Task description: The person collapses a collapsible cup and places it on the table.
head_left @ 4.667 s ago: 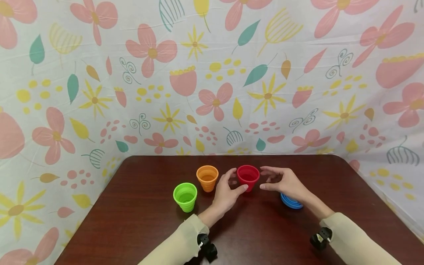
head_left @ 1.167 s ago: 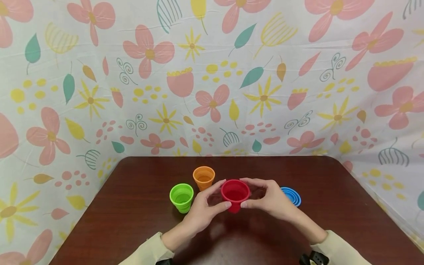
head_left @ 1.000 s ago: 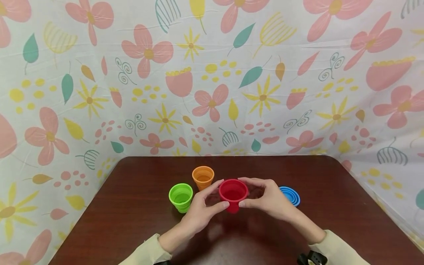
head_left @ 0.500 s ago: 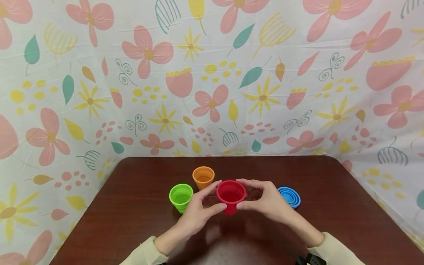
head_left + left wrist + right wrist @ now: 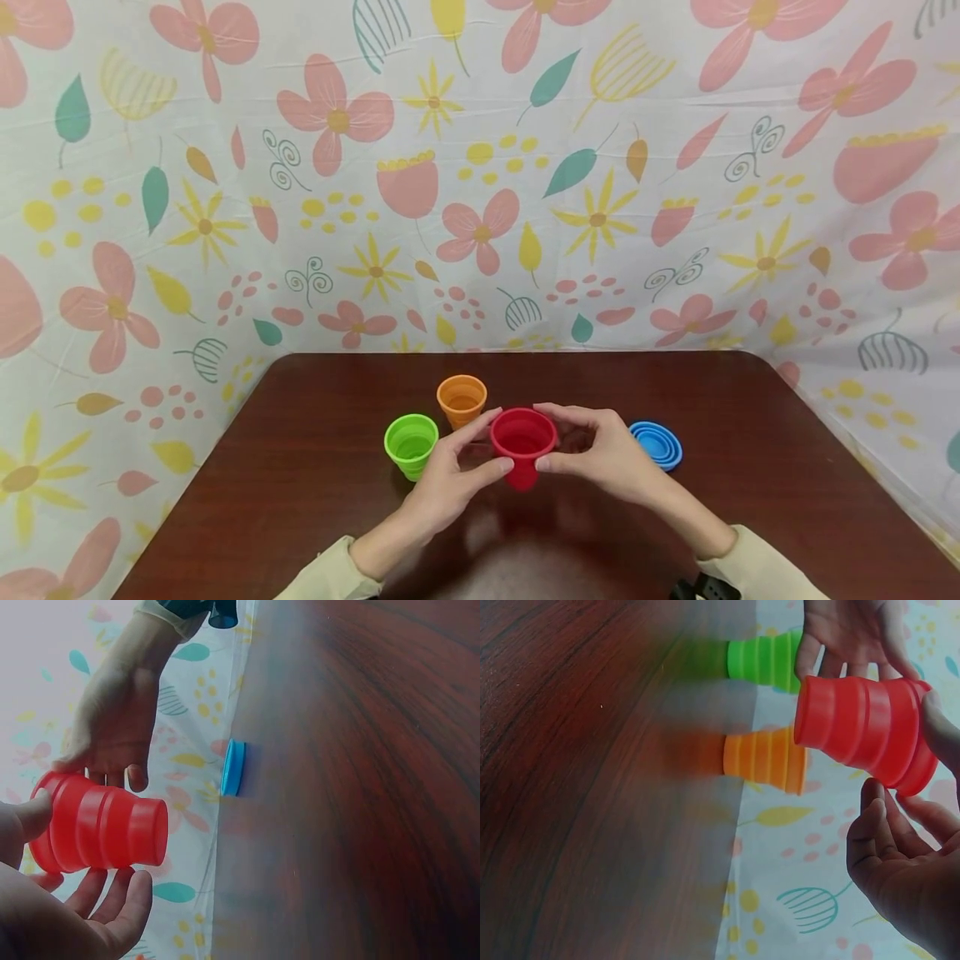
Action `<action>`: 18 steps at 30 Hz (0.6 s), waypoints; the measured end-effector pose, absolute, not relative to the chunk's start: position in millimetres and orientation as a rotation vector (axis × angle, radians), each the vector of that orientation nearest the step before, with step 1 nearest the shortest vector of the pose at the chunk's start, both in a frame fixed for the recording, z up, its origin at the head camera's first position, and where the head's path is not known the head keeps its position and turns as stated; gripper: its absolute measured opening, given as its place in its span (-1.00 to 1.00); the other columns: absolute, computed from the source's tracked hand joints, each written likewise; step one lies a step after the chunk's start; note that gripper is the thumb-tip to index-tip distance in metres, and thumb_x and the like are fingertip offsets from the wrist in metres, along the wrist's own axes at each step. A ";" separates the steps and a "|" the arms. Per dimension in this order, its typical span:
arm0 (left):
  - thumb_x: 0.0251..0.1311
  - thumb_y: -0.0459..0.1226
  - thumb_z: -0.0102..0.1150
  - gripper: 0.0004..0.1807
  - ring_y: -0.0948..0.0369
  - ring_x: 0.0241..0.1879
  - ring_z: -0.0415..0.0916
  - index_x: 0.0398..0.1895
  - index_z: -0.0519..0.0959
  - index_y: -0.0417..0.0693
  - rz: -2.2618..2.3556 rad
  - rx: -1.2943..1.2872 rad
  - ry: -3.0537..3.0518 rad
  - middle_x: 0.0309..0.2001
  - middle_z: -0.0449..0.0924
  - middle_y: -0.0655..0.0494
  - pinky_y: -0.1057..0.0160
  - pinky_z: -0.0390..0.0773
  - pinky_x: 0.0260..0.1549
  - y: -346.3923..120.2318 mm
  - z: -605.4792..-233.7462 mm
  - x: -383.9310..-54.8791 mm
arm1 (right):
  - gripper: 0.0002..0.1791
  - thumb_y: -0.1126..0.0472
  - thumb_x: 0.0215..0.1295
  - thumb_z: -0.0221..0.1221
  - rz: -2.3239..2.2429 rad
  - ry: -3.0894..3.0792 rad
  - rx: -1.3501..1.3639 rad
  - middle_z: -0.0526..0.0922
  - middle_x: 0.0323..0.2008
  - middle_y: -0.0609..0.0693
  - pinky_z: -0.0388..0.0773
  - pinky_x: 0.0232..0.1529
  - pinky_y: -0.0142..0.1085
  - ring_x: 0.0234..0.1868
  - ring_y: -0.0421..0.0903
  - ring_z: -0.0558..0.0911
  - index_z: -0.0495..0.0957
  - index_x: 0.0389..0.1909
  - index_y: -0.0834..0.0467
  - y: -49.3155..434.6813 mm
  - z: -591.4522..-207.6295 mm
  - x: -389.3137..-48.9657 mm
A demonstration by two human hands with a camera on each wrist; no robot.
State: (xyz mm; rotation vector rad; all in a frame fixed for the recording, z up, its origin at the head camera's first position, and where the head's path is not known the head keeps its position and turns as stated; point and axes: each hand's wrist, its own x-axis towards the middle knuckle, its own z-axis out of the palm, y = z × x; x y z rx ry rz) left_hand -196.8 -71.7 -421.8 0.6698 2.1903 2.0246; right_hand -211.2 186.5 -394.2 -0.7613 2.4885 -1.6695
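Note:
A red collapsible cup (image 5: 523,433), pulled out to full height, is held upright between both hands above the table. My left hand (image 5: 448,479) grips its rim from the left, thumb at the near side and fingers behind. From the right, my right hand (image 5: 603,454) pinches the rim the same way. Both wrist views show the cup's stepped wall and its narrow base off the tabletop. Just left of my left hand stand a green cup (image 5: 411,447) and, farther back, an orange cup (image 5: 461,400), both extended. Beyond my right hand lies a blue cup (image 5: 656,446), folded flat.
The dark brown wooden table (image 5: 315,517) has rounded far corners. Behind it and at both sides hangs a white floral cloth (image 5: 480,317). A black camera (image 5: 705,587) sits on the right wrist.
Since the oldest frame, both hands have closed on the red cup, lifted it and drawn it nearer and slightly left. Over the last half second they barely move.

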 end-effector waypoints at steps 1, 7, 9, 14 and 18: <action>0.37 -0.30 0.40 -0.29 0.01 0.10 0.57 0.56 0.40 -0.05 2.020 0.673 2.195 0.18 0.66 -0.04 0.25 0.64 0.04 -72.0 -421.5 -196.8 | -0.24 0.15 0.22 0.53 -1.667 2.489 -0.763 0.77 -0.03 0.07 0.77 -0.23 -0.17 -0.17 0.11 0.71 0.51 0.42 0.27 186.2 -394.1 -211.2; 0.35 -0.30 0.41 -0.28 -0.01 0.12 0.57 0.56 0.41 -0.03 2.006 0.686 2.190 0.19 0.66 -0.04 0.25 0.66 0.05 -74.0 -418.3 -195.8 | -0.28 0.13 0.24 0.52 -1.662 2.492 -0.758 0.77 -0.03 0.04 0.78 -0.22 -0.16 -0.15 0.10 0.71 0.54 0.40 0.20 186.1 -393.5 -210.7; 0.34 -0.31 0.42 -0.27 -0.03 0.13 0.57 0.56 0.41 -0.01 2.008 0.685 2.175 0.20 0.65 -0.04 0.26 0.67 0.06 -74.5 -417.1 -195.3 | -0.29 0.11 0.24 0.52 -1.663 2.484 -0.743 0.77 -0.02 0.03 0.78 -0.21 -0.14 -0.15 0.11 0.71 0.55 0.40 0.19 186.1 -393.2 -209.7; 0.34 -0.30 0.42 -0.28 -0.03 0.14 0.58 0.55 0.42 -0.01 1.994 0.694 2.185 0.20 0.65 -0.03 0.26 0.69 0.04 -74.8 -415.8 -195.8 | -0.29 0.08 0.26 0.51 -1.655 2.485 -0.717 0.77 -0.01 0.05 0.78 -0.20 -0.14 -0.13 0.14 0.71 0.55 0.39 0.20 186.0 -392.2 -207.8; 0.34 -0.30 0.42 -0.31 -0.01 0.13 0.60 0.52 0.45 -0.04 1.977 0.712 2.208 0.19 0.67 -0.02 0.25 0.69 0.03 -75.4 -415.2 -196.7 | -0.30 0.07 0.27 0.49 -1.663 2.476 -0.703 0.76 0.00 0.07 0.78 -0.22 -0.14 -0.14 0.16 0.70 0.55 0.39 0.22 186.8 -392.4 -207.5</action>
